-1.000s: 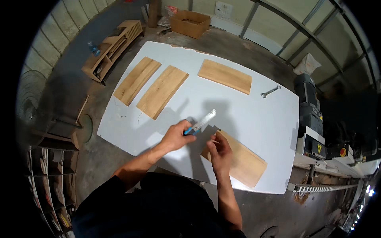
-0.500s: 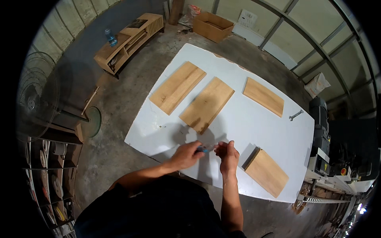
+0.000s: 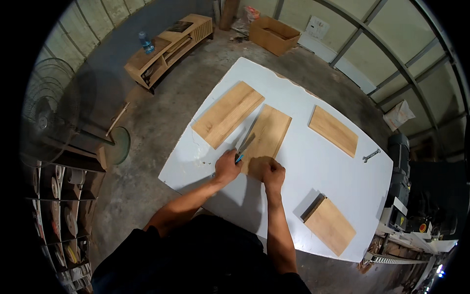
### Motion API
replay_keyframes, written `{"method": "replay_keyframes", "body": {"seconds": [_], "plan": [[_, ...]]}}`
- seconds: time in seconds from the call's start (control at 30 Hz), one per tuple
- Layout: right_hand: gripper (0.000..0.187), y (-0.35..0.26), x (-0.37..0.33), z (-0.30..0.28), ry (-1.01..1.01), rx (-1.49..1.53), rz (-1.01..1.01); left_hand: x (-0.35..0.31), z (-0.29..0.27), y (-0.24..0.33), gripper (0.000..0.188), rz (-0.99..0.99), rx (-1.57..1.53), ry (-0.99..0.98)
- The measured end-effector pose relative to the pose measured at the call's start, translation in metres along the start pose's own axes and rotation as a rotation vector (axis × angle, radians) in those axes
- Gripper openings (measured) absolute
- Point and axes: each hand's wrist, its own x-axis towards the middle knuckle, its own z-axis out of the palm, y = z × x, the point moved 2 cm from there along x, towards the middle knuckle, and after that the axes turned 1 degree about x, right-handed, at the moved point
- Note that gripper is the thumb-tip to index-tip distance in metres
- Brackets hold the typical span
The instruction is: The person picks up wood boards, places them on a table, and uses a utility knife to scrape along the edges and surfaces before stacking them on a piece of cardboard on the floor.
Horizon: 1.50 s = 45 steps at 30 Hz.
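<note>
In my left hand (image 3: pixel 228 167) is a slim tool with a blue handle (image 3: pixel 239 158) and a grey, blade-like end; its exact kind cannot be made out. That end reaches over the left edge of the middle wooden board (image 3: pixel 270 128). My right hand (image 3: pixel 273 175) is closed, fingers curled, at the near end of the same board. Whether anything small is in those fingers is hidden. Another wooden board (image 3: pixel 229 113) lies just to the left, apart from the middle one. All rest on a white tabletop (image 3: pixel 293 147).
Two more boards lie on the right, one far (image 3: pixel 333 131) and one near (image 3: pixel 331 226). A wrench (image 3: pixel 371 156) sits by the right edge, beside dark machinery (image 3: pixel 399 166). A standing fan (image 3: pixel 49 115) and a shelf rack (image 3: pixel 63 215) are on the left; a cardboard box (image 3: pixel 274 35) stands behind.
Both hands have moved away from me, from the table's near side onto the middle board. The tool's grey end now shows over it. My right fingers have curled in. The view has shifted slightly.
</note>
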Motion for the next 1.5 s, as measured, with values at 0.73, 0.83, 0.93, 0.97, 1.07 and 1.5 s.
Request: {"method": "replay_keyframes", "body": {"seconds": [0.73,0.83,0.93,0.97,1.07,1.5], "plan": [[0.029,-0.029,-0.117,-0.039,0.005,1.006,0.292,-0.016,-0.097,0.003,0.026,-0.102,-0.925,-0.788],[0.032,-0.050,-0.132,-0.031,0.006,1.026,0.225,-0.017,-0.107,-0.014,0.035,-0.074,-0.961,-0.835],[0.034,-0.066,-0.145,-0.010,-0.011,1.009,0.234,-0.018,-0.117,-0.035,0.036,-0.123,-0.992,-0.815],[0.036,-0.070,-0.147,-0.001,-0.013,0.978,0.256,-0.018,-0.123,-0.043,0.036,-0.121,-0.987,-0.805],[0.036,-0.068,-0.147,0.040,0.005,1.025,0.282,-0.013,-0.141,-0.066,0.032,-0.154,-0.926,-0.739],[0.026,-0.132,-0.034,0.144,-0.113,0.589,0.284,0.093,-0.162,-0.147,0.017,-0.047,-0.552,-0.371]]}}
